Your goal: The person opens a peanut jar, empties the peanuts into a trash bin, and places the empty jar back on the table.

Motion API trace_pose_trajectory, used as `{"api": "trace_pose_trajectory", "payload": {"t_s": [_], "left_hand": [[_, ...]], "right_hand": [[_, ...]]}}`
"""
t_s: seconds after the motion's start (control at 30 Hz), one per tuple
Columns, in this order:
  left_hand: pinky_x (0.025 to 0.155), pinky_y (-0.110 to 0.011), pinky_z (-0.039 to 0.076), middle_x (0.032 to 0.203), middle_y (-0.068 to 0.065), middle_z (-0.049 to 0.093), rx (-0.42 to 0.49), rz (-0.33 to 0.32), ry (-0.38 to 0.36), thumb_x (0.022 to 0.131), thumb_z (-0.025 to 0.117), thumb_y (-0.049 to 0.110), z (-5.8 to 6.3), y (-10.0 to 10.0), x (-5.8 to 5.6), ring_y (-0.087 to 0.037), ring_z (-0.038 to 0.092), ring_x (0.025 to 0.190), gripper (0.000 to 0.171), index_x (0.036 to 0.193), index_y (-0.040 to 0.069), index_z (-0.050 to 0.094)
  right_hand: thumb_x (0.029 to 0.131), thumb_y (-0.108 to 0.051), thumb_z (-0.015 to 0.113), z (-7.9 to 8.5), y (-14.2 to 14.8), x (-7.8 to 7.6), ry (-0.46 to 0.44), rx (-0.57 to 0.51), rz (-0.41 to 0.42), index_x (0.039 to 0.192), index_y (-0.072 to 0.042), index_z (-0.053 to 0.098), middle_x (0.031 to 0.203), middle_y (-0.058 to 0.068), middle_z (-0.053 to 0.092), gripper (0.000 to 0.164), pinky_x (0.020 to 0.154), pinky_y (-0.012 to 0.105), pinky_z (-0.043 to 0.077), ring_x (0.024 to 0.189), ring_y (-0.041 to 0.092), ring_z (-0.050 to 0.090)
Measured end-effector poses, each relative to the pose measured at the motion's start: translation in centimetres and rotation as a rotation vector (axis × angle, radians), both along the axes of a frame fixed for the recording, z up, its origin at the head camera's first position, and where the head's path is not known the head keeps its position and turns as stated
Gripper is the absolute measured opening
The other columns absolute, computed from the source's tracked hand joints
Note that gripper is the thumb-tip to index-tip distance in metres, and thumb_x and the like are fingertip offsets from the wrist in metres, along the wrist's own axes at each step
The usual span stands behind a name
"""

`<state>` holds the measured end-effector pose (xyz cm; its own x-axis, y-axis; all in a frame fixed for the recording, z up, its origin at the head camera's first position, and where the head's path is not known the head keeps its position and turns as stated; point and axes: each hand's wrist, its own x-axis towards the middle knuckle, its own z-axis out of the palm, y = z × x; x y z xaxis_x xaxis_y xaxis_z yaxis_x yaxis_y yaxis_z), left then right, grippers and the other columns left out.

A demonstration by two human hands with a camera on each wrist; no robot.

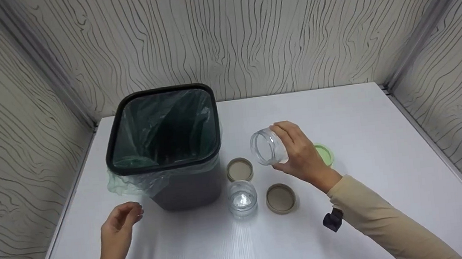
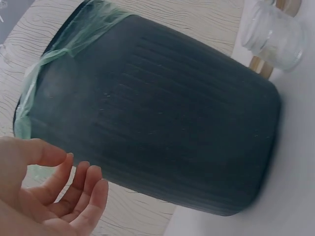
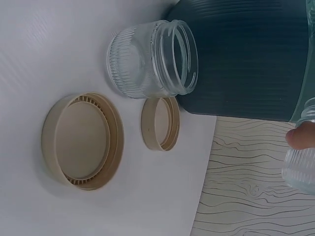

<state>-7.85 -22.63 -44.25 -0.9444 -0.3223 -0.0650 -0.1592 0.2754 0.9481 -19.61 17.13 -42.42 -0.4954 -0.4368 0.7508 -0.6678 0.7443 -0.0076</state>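
Observation:
My right hand (image 1: 302, 154) grips a clear glass jar (image 1: 265, 147) above the table, tilted so its open mouth faces left toward the bin. In the right wrist view only a fingertip (image 3: 301, 135) and part of that jar show at the right edge. A second clear jar (image 1: 242, 199) stands upright and uncovered on the table. Two beige lids (image 1: 281, 199) (image 3: 160, 124) lie near it, inner sides up. My left hand (image 1: 119, 227) hovers in front of the bin at left, fingers loosely curled with nothing in them, as the left wrist view also shows.
A dark bin (image 1: 190, 189) with a green liner bag (image 1: 142, 139) folded over its rim stands at the left back. A light green lid (image 1: 324, 154) lies partly behind my right hand. Patterned panels (image 1: 246, 33) enclose the white table (image 1: 363, 120).

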Motion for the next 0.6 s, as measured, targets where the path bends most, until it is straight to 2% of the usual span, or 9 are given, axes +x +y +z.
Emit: {"api": "trace_pose_trajectory", "payload": {"t_s": [0.13,0.33,0.6], "left_hand": [[0.082,-0.01,0.052,0.091,0.018,0.064,0.006,-0.03,-0.04,0.098,0.052,0.012,-0.9,1.1,0.0,0.008,0.061,0.086,0.025,0.115,-0.005,0.058],[0.084,-0.011,0.052,0.104,-0.005,0.068,-0.004,-0.107,-0.071,0.098,0.053,0.012,-2.1,2.5,0.1,0.008,0.061,0.087,0.025,0.116,-0.005,0.059],[0.082,-0.012,0.053,0.105,-0.015,0.068,0.01,-0.178,-0.052,0.096,0.053,0.008,-3.3,4.0,-0.1,0.005,0.061,0.086,0.023,0.112,-0.007,0.06]], "right_hand": [[0.045,-0.013,0.096,-0.4,0.0,0.2,-0.033,-0.026,-0.001,0.124,0.002,0.053,0.12,0.016,0.057,0.091,0.1,0.04,0.051,0.114,0.029,0.056],[0.046,-0.01,0.095,-1.3,0.0,0.6,-0.118,-0.084,-0.01,0.125,0.002,0.051,0.121,0.017,0.056,0.091,0.099,0.044,0.052,0.115,0.03,0.055],[0.046,-0.011,0.094,-2.1,0.0,0.8,-0.185,-0.124,-0.033,0.126,0.002,0.05,0.123,0.017,0.056,0.092,0.102,0.043,0.051,0.117,0.03,0.054]]}}
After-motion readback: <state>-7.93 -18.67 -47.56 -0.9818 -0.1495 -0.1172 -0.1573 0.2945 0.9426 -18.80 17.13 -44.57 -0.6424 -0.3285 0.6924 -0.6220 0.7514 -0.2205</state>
